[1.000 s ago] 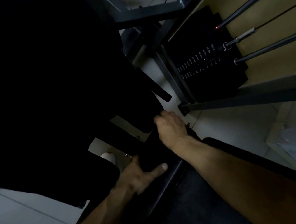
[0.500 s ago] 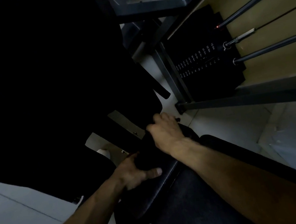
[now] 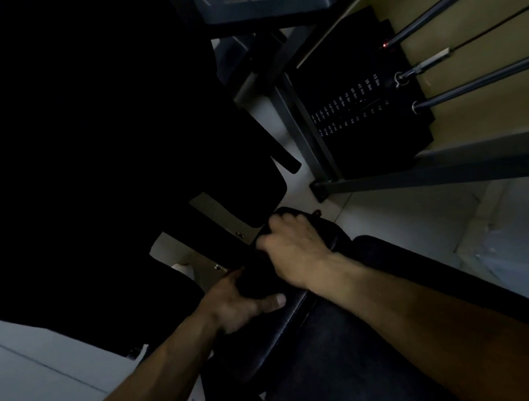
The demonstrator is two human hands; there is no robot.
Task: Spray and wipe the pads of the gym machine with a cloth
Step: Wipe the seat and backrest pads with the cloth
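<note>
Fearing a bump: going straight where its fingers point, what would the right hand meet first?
Likely the lower edge of the large dark pad, just beyond the right hand; depth is unclear.

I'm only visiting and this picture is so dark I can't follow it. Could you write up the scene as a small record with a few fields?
place: gym machine on a tiled floor, dim light
left hand: grips the narrow pad, thumb lying across its top
right hand: fingers curled over a dark bundle on that pad, likely the cloth; too dark to be sure
spray bottle: none visible
nearby: weight stack with lbs labels, behind the hands
</note>
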